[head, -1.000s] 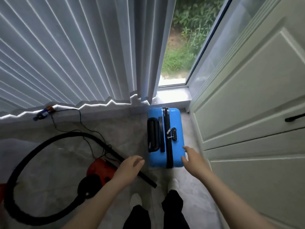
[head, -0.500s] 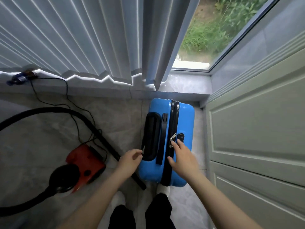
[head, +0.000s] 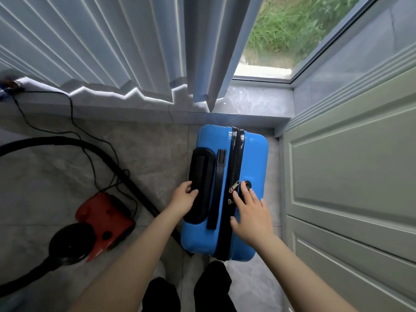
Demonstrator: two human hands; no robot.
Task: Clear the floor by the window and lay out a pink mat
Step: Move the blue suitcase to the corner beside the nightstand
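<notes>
The vacuum and its hose lie left of the left hand, whose fingers curl on the suitcase handle. The right hand rests flat, fingers spread, on top. Grip firmly, then lift clear of the hose.

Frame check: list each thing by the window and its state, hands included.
blue suitcase: upright on floor, zipped shut
left hand: grips the suitcase's black handle housing
right hand: fingers straight, resting by the zipper pulls
red vacuum cleaner: on floor, hose attached
curtain: drawn, window partly uncovered
</notes>
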